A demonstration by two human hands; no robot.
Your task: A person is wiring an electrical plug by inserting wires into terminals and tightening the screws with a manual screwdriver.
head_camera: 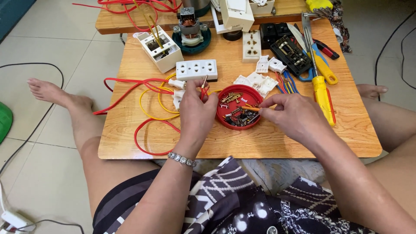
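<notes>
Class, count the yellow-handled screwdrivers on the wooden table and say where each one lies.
2. One screwdriver lies right of the red dish, by the right hand. The second lies just behind it, near the pliers. Clutter may hide others.

This is a home floor used as a small repair workplace: pale floor tiles [47, 39], a low wooden table [260, 138], yellow screwdrivers [323, 93] at right.
</notes>
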